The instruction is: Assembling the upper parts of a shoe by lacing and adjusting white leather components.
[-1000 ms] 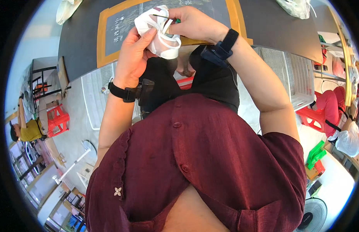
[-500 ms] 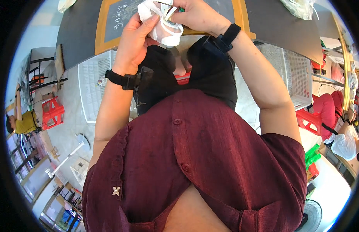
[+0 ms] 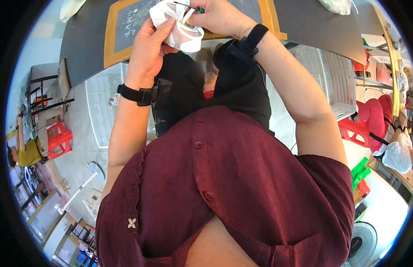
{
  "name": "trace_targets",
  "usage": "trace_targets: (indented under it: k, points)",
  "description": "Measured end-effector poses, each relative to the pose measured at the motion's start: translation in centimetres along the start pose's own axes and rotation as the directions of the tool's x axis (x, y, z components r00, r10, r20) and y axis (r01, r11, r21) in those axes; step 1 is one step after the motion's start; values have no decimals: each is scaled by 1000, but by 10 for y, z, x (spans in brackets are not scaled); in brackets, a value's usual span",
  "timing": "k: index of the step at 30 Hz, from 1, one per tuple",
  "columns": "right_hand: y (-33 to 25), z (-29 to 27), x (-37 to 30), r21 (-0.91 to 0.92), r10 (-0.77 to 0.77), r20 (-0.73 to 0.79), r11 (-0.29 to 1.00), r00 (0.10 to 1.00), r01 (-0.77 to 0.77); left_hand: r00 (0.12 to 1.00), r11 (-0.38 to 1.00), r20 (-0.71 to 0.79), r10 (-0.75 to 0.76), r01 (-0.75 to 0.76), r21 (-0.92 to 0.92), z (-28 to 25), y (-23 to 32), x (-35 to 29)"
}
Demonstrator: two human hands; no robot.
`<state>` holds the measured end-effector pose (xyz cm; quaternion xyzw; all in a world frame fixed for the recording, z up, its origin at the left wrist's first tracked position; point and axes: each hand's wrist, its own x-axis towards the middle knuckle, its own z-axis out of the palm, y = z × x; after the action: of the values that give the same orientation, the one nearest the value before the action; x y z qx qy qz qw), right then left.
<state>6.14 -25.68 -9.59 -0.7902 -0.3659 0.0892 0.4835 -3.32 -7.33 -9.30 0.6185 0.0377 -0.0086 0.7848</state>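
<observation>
A white strapped article (image 3: 188,43), which looks like a small shoe, is held over the near edge of the table. My left hand (image 3: 152,44) grips its left side, thumb on top and fingers curled beneath. My right hand (image 3: 222,18) is closed at its upper right, around a thin tool with a dark shaft (image 3: 182,4) and a green handle (image 3: 200,10). The shaft points left across the top of the white article. Part of the right fingers is cut off by the upper picture edge, and the tool's contact with the article is unclear.
Below the hands, a dark board with a tan border (image 3: 110,42) lies on the dark table (image 3: 84,44). White plastic baskets (image 3: 99,111) stand on either side of my legs. A whitish plastic bag (image 3: 337,5) rests on the table's far right. Other people sit at both sides.
The whole view has shifted slightly, and both hands with the white article appear a little farther left. More of the tool's shaft shows above the article. Both grips stay closed.
</observation>
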Motion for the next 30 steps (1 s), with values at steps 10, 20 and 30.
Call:
trace_targets:
  k: [10, 20, 30]
  points:
    - [0, 1, -1, 61, -62, -57, 996, 996, 66, 1000, 1000, -12, 10, -11, -24, 4, -1, -2]
    - [7, 1, -1, 82, -33, 3, 996, 999, 33, 1000, 999, 12, 21, -20, -40, 3, -2, -1]
    - [5, 6, -3, 144, -56, -65, 987, 996, 65, 1000, 999, 30, 0, 2, -48, -2, -7, -1]
